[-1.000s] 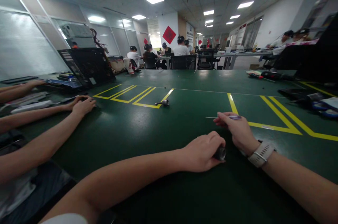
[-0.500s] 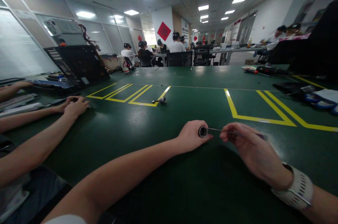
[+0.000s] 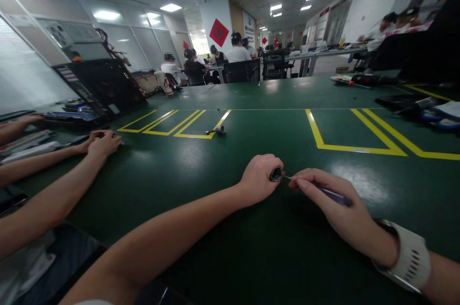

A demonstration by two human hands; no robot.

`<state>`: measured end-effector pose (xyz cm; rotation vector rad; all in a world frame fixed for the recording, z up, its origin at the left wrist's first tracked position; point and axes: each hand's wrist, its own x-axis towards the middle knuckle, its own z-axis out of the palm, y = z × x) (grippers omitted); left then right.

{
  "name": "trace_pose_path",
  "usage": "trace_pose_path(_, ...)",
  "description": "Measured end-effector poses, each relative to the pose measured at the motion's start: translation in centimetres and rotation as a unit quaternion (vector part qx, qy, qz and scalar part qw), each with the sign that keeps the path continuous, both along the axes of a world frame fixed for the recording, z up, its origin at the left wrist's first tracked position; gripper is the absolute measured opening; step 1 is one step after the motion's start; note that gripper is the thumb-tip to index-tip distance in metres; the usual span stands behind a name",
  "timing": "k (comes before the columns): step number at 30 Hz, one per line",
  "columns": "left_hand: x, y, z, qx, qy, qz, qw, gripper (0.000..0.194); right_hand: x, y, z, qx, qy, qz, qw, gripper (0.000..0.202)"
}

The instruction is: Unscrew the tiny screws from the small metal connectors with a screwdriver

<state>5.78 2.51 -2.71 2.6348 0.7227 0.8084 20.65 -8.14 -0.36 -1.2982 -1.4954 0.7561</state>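
Note:
My left hand [image 3: 260, 178] is wrapped round a metal ring-shaped part [image 3: 275, 174] whose round opening faces me. In my right hand [image 3: 328, 190] is a thin screwdriver [image 3: 336, 196] with a dark purple handle, gripped between the fingers. Its slim shaft points left and its tip is at the edge of the metal part's opening; exactly where it touches is too small to tell. A second small metal part [image 3: 219, 129], with a thin stem, lies on the green table [image 3: 201, 166] by a yellow tape line.
At the left, a co-worker's hands [image 3: 102, 144] rest over the table. Behind them stands a black case [image 3: 104, 84]. Yellow tape outlines [image 3: 359, 150] mark the table. Dark tools and a blue-handled item [image 3: 436, 118] lie at the right. People sit at tables farther back.
The screwdriver's shaft and my right hand have come closer to the metal part, and the handle now shows more clearly. The part in my left hand is slightly tilted. The view has shifted slightly.

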Motion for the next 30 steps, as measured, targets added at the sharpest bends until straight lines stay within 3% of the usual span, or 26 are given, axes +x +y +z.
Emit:
trace_pose_path(4,-0.1,-0.1,0.0,0.008,0.001,-0.021,1.000,0.006,0.5,0.5,-0.5,-0.054,0.148,0.007,0.987,0.018)
trace_pose_path(9,0.0,0.2,-0.2,-0.044,-0.036,-0.032,0.998,0.010,0.4,0.9,-0.7,-0.111,0.329,0.001,0.938,0.016)
trace_pose_path(12,0.1,0.2,-0.2,-0.052,-0.033,-0.016,0.998,0.008,0.3,0.6,-0.7,-0.073,0.284,-0.011,0.956,0.017)
trace_pose_path(15,0.1,0.1,-0.1,-0.041,-0.014,-0.001,0.999,0.008,0.1,0.1,-0.7,-0.018,0.129,-0.027,0.991,0.019)
trace_pose_path(18,0.1,0.0,0.0,-0.019,0.021,-0.003,1.000,0.006,0.0,-0.2,-0.6,-0.010,0.036,-0.025,0.999,0.018)
trace_pose_path(22,0.1,-0.1,0.2,-0.017,0.047,-0.021,0.999,0.003,0.3,0.3,-0.7,-0.053,0.144,-0.003,0.988,0.017)
trace_pose_path(26,0.2,0.1,0.0,-0.043,0.020,-0.048,0.998,0.007,0.6,1.0,-0.9,-0.104,0.302,-0.011,0.947,0.013)
trace_pose_path(30,0.4,0.3,-0.4,-0.052,-0.002,-0.049,0.997,0.010,0.7,1.1,-1.1,-0.115,0.338,-0.011,0.934,0.011)
